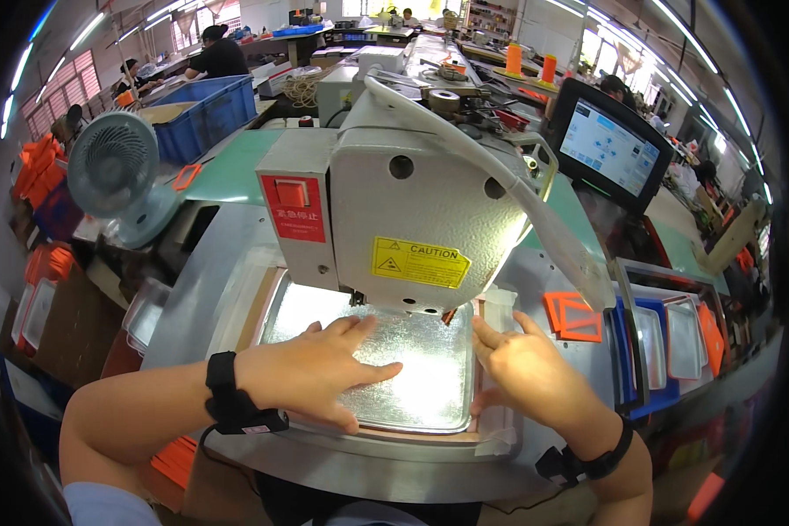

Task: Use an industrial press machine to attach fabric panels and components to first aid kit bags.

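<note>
A shiny silvery rectangular panel with a raised, rounded rim (412,351) lies inside a thin brown frame under the head of an industrial sewing machine (412,210). My left hand (316,373) is over the panel's left part, its fingers spread and nothing held. At the panel's right edge is my right hand (530,364), fingers apart, beside a strip of pale tape (498,430) on the frame. Its thumb and fingertips are close to the frame's right side. Whether either palm touches the surface is hard to tell. The machine head hides the panel's far edge.
Orange rectangular frames (574,316) lie on the grey machine table to the right. Beyond them, a blue bin (653,399) holds clear-looking trays. A screen (609,145) stands at the back right, a fan (118,175) at the left. Other people work farther back.
</note>
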`<action>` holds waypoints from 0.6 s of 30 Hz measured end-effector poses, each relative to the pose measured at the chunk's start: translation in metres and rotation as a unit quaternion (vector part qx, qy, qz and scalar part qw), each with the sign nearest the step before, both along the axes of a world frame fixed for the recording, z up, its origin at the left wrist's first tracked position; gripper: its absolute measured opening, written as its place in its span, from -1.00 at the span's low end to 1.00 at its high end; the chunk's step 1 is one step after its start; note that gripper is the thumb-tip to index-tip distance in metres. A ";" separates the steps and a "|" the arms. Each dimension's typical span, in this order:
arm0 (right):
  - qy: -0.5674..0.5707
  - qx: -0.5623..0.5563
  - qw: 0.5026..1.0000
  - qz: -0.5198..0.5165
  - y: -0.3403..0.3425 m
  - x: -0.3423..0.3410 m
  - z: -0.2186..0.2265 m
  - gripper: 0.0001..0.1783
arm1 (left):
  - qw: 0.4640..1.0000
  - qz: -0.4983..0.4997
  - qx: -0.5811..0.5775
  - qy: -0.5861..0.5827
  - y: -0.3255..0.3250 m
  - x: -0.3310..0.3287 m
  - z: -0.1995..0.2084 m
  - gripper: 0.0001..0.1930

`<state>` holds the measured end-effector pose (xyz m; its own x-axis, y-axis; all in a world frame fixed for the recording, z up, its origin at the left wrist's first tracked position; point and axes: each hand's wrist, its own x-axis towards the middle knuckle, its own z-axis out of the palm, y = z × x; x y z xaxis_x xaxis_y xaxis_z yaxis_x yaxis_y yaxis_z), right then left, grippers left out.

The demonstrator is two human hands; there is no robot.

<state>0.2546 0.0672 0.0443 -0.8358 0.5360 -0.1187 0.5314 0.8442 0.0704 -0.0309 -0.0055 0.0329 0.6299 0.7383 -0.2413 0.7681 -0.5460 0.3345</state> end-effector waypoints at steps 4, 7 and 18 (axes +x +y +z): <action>-0.024 -0.007 1.000 0.004 0.001 -0.004 0.005 -0.06 | 1.000 0.006 -0.011 0.008 0.000 0.004 0.008 -0.11; -0.038 -0.008 0.999 0.001 0.001 -0.006 0.007 -0.07 | 1.000 0.010 -0.009 0.010 -0.001 0.002 0.008 -0.11; -0.020 -0.033 0.999 -0.005 0.000 -0.005 0.009 -0.06 | 0.999 0.025 -0.027 0.015 -0.002 0.004 0.009 -0.12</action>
